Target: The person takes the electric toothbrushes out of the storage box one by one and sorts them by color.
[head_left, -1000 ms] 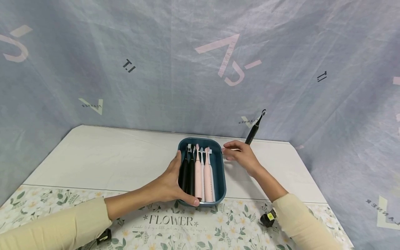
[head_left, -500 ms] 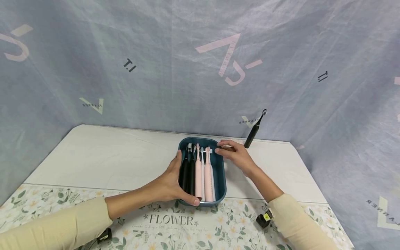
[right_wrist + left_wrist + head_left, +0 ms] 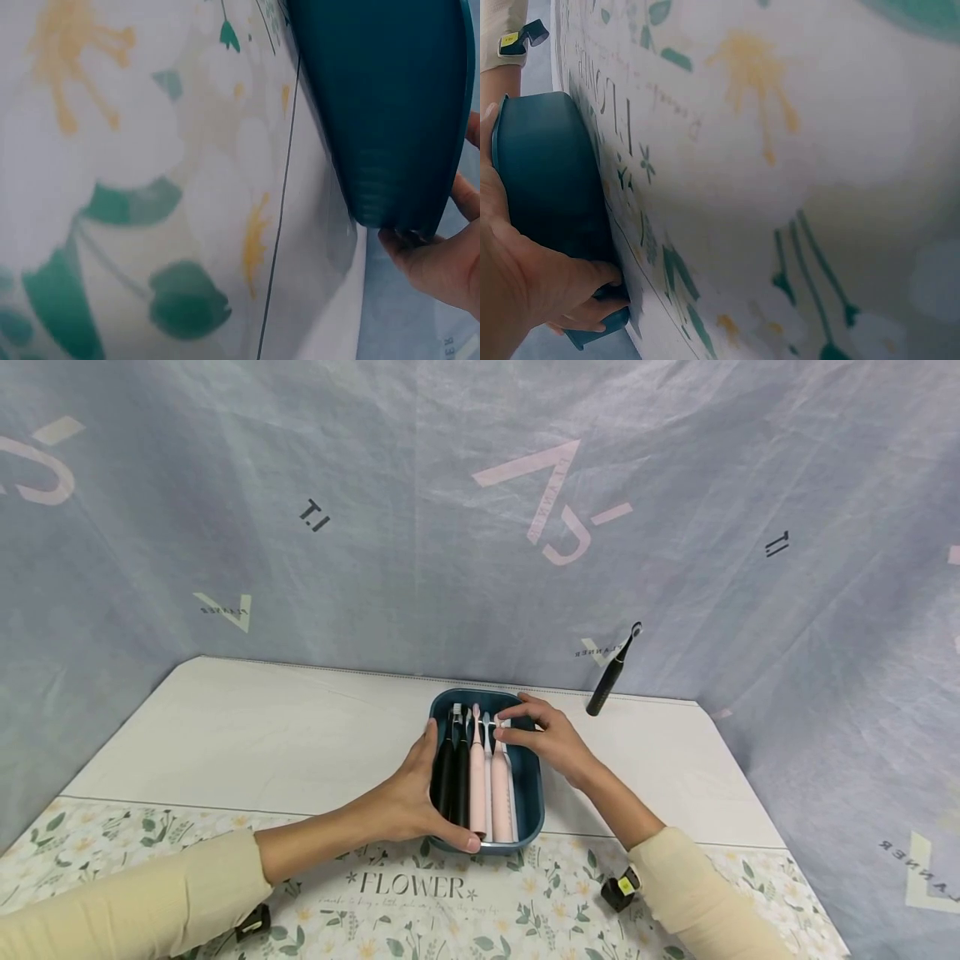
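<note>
A dark blue-green bin (image 3: 531, 793) lies lengthwise before me, holding several electric toothbrushes side by side. From left to right come black toothbrushes (image 3: 461, 777), a pink toothbrush (image 3: 477, 785), a slim white one, a second pink toothbrush (image 3: 500, 802) and another white one. My left hand (image 3: 412, 797) grips the bin's left side, thumb over the front rim; the left wrist view shows its fingers curled against the outer wall. My right hand (image 3: 551, 739) reaches over the far right rim, fingertips at the second pink toothbrush's head, partly covering it. Thumb and forefinger look slightly apart.
A lone black electric toothbrush (image 3: 606, 687) stands upright on the white mat (image 3: 300, 735), behind and right of the bin. Floral cloth (image 3: 420, 910) covers the near part of the table. A grey-blue curtain (image 3: 375, 527) hangs behind and along both sides.
My right hand has left the upright black toothbrush's side and moved left over the rim, into the bin above the brush heads. The left hand keeps its place on the bin.
</note>
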